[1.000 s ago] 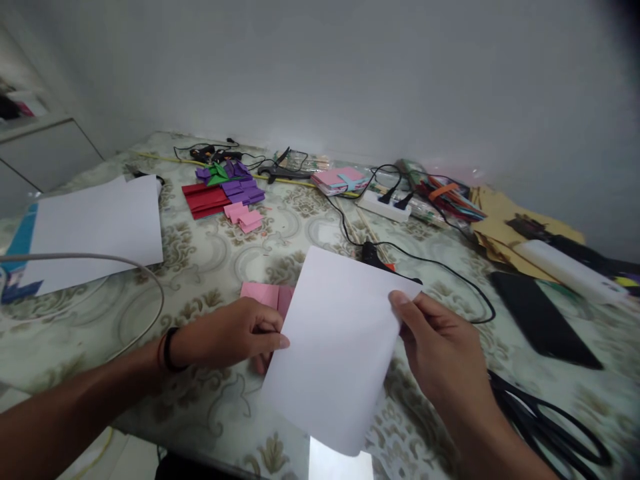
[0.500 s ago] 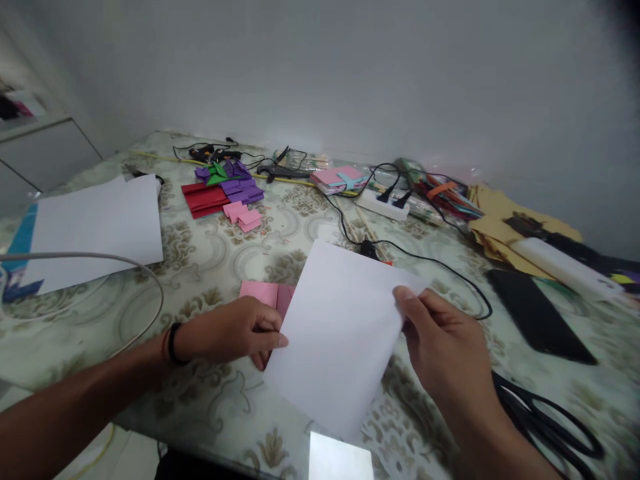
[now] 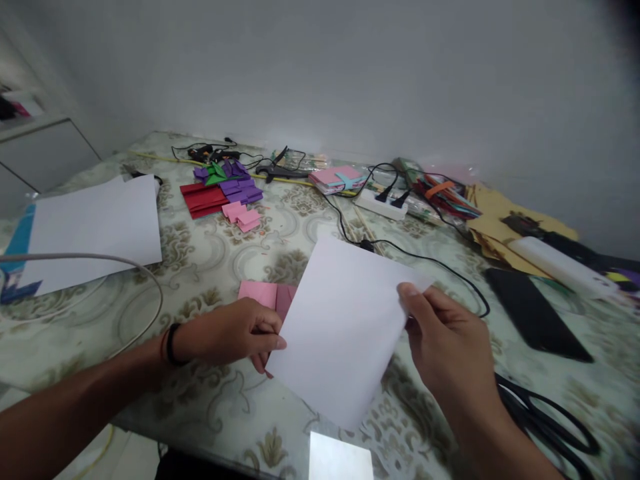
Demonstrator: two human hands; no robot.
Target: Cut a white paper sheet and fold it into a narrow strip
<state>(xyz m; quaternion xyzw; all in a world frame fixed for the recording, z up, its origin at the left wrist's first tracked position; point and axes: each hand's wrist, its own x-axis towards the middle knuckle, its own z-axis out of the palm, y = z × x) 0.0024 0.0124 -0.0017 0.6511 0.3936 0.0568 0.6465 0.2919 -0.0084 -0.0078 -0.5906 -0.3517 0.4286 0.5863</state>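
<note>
A white sheet of paper (image 3: pixel 340 327) is held tilted above the patterned table, gripped at two sides. My left hand (image 3: pixel 245 331) pinches its left edge between thumb and fingers. At the upper right, my right hand (image 3: pixel 445 333) grips the sheet, thumb on top. Partly hidden behind the sheet and my left hand lies a creased pink paper (image 3: pixel 259 293). Beside my right forearm are black-handled scissors (image 3: pixel 550 417), their blades out of sight.
Folded red paper (image 3: pixel 203 199), purple paper (image 3: pixel 243 190) and small pink pieces (image 3: pixel 241 217) lie toward the back. White sheets (image 3: pixel 100 227) spread at left under a looping grey cable (image 3: pixel 150 273). A power strip (image 3: pixel 383 204) with black cords and a black phone (image 3: pixel 537 313) are at right.
The white sheet has shifted slightly right and up at its lower end, with my right hand moving a little right. Both hands keep their grip.
</note>
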